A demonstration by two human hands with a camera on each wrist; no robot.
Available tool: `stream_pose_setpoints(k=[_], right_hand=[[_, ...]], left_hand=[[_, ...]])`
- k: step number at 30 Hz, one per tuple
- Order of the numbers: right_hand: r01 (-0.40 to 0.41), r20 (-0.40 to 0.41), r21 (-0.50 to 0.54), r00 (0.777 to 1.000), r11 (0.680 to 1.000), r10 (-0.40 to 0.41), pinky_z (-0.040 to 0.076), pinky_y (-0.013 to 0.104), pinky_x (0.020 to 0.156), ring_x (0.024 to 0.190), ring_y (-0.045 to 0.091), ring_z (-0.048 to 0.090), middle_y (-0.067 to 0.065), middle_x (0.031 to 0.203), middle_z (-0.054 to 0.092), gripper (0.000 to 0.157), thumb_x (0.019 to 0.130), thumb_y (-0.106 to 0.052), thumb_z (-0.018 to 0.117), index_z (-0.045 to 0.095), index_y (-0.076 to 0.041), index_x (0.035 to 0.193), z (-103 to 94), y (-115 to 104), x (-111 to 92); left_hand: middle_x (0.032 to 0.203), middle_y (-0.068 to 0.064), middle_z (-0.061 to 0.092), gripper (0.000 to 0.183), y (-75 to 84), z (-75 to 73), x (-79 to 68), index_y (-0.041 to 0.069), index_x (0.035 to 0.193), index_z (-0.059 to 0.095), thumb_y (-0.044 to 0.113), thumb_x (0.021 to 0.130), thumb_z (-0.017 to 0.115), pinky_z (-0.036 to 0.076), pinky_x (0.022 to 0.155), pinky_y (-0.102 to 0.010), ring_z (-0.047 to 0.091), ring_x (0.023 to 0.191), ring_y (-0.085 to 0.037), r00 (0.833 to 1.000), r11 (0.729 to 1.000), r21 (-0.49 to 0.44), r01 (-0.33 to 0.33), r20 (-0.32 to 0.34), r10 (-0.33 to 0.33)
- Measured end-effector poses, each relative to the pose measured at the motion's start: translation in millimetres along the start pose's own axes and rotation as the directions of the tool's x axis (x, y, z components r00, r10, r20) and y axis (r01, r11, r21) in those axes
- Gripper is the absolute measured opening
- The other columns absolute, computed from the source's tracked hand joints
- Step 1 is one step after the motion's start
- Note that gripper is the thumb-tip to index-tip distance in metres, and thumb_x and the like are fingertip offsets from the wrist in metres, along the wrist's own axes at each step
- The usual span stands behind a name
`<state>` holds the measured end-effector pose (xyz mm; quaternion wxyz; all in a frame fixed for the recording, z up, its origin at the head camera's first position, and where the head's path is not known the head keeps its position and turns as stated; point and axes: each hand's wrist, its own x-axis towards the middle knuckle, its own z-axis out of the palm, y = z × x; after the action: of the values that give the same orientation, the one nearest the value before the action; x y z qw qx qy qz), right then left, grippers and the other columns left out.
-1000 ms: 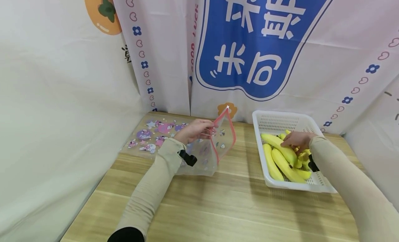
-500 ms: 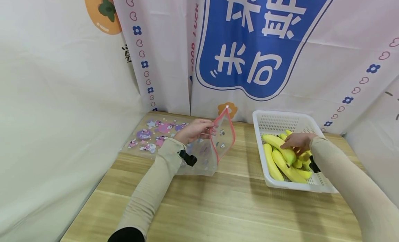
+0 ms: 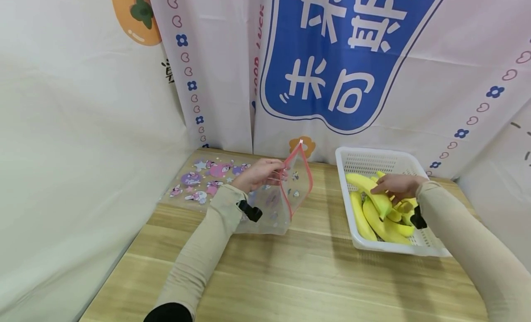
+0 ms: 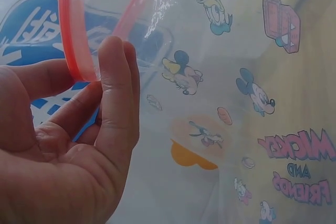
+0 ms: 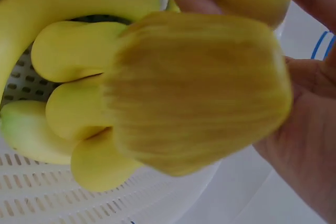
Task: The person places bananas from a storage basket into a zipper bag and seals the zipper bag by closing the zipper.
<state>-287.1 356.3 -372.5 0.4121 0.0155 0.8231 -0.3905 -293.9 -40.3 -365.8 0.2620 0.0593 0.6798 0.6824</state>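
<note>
In the head view my left hand (image 3: pixel 259 174) pinches the pink zip edge of a clear zip bag (image 3: pixel 271 223), thumb against fingers. The bag's mouth gapes toward the right, and small cartoon prints show on its film (image 4: pixel 210 103) in the left wrist view. My right hand (image 3: pixel 399 186) reaches into a white basket (image 3: pixel 346 211) and grips the topmost banana (image 3: pixel 362 184), thumb on one side and fingers on the other. Several bananas (image 3: pixel 379 223) lie beneath it. A thick yellow piece with a brownish, streaked face (image 5: pixel 205 93) fills the middle of the right wrist view.
Flat clear plastic with purple and pink cartoon prints (image 3: pixel 195 179) lies at the table's back left. The wooden table (image 3: pixel 290 276) runs in front of bag and basket. A printed white curtain (image 3: pixel 224 82) hangs close behind them.
My right hand has lifted the top banana slightly and shifted it a little, with its tip tilting over the others. My left hand and the bag have hardly moved.
</note>
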Motion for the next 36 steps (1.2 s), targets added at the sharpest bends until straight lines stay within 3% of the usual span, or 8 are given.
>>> stream_pose_setpoints(k=[10,15,23,30,36], right_hand=[[0.085,0.043,0.159,0.995,0.984,-0.093,0.048,0.042,0.074,0.091,0.027,0.055,0.024,0.119,0.04,0.072,0.089,-0.025,0.051,0.006,0.009,0.134,-2.2,-7.1,-11.8],[0.158,0.069,0.181,0.983,0.971,-0.172,0.045,0.045,0.079,0.096,0.028,0.053,0.029,0.124,0.035,0.062,0.092,-0.023,0.045,0.011,0.007,0.134,-4.0,-11.0,-15.1],[0.246,0.049,0.186,0.965,0.951,-0.259,0.044,0.048,0.078,0.092,0.031,0.053,0.031,0.115,0.04,0.056,0.092,-0.023,0.045,0.016,0.001,0.133,3.6,-25.3,-20.0],[0.323,0.033,0.171,0.942,0.931,-0.333,0.046,0.049,0.075,0.088,0.03,0.055,0.024,0.107,0.045,0.056,0.091,-0.024,0.048,0.019,0.003,0.131,16.4,-42.6,-24.9],[0.392,0.027,0.168,0.915,0.905,-0.401,0.048,0.045,0.071,0.084,0.027,0.056,0.022,0.106,0.044,0.054,0.09,-0.021,0.05,0.023,0.004,0.129,27.5,-57.5,-27.9]], left_hand=[[0.081,-0.008,0.06,0.027,0.0,0.3,0.4,-0.002,0.108,0.057,0.016,0.09,0.05,0.05,0.07,-0.032,0.06,0.07,-0.017,1.0,1.0,-0.004,0.002,-0.012,-0.002],[0.081,-0.009,0.06,0.027,-0.6,-0.1,1.2,-0.002,0.108,0.058,0.016,0.089,0.051,0.05,0.069,-0.032,0.06,0.071,-0.018,1.0,1.0,-0.004,0.012,-0.016,-0.012],[0.087,-0.013,0.061,0.028,0.3,0.5,1.2,-0.002,0.109,0.057,0.016,0.089,0.05,0.05,0.07,-0.032,0.06,0.071,-0.017,1.0,1.0,-0.003,-0.002,-0.01,0.002],[0.082,-0.009,0.061,0.028,-0.9,-0.9,0.8,-0.001,0.109,0.057,0.018,0.09,0.05,0.05,0.068,-0.031,0.06,0.071,-0.017,1.0,1.0,-0.001,-0.009,-0.003,0.009],[0.088,-0.014,0.061,0.03,-0.8,-1.6,0.6,-0.002,0.111,0.056,0.018,0.091,0.048,0.05,0.069,-0.031,0.06,0.073,-0.018,1.0,1.0,-0.004,-0.026,0.012,0.026]])
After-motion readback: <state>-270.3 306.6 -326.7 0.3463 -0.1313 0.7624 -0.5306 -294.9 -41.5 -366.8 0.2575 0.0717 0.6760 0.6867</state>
